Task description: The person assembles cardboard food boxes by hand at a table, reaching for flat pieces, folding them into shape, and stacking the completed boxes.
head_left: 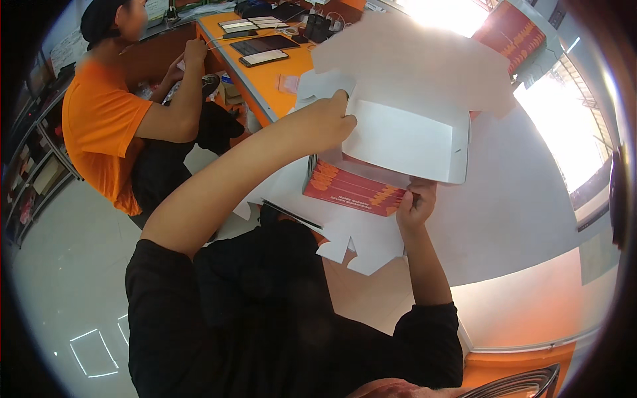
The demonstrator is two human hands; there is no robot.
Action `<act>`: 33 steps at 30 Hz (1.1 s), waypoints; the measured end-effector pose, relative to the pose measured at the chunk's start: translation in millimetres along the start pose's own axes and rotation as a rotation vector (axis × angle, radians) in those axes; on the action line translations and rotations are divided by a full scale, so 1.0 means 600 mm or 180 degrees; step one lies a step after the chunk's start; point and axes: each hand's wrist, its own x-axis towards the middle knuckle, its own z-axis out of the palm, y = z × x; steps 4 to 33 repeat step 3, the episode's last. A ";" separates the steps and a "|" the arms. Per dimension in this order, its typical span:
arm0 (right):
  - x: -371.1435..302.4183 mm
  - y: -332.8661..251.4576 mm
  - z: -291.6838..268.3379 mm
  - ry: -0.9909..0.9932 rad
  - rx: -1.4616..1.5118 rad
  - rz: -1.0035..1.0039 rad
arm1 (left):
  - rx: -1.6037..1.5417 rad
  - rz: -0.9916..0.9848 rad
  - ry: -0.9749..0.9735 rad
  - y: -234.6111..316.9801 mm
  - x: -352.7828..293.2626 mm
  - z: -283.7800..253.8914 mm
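A cardboard box with a white inside is held up in front of me, tilted so that I look into it. Its big white lid stands raised at the far side. My left hand is closed on the box's left wall, near a folded side flap. At the lower right, my right hand grips the box's near edge, its fingers partly hidden. Directly below is a red printed carton panel; I cannot tell whether it belongs to the same box. Flat white die-cut card sticks out under it.
A grey-white table lies to the right. Another red printed box stands at the far right. To the left, a person in an orange shirt sits by an orange desk bearing phones, a tablet and cables.
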 end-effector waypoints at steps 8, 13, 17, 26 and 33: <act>0.003 0.005 0.005 0.0353 0.0412 0.0100 | 0.0143 -0.0042 0.0034 0.012 -0.013 -0.004; 0.003 0.005 0.005 0.0353 0.0412 0.0100 | 0.0143 -0.0042 0.0034 0.012 -0.013 -0.004; 0.003 0.005 0.005 0.0353 0.0412 0.0100 | 0.0143 -0.0042 0.0034 0.012 -0.013 -0.004; 0.003 0.005 0.005 0.0353 0.0412 0.0100 | 0.0143 -0.0042 0.0034 0.012 -0.013 -0.004; 0.003 0.005 0.005 0.0353 0.0412 0.0100 | 0.0143 -0.0042 0.0034 0.012 -0.013 -0.004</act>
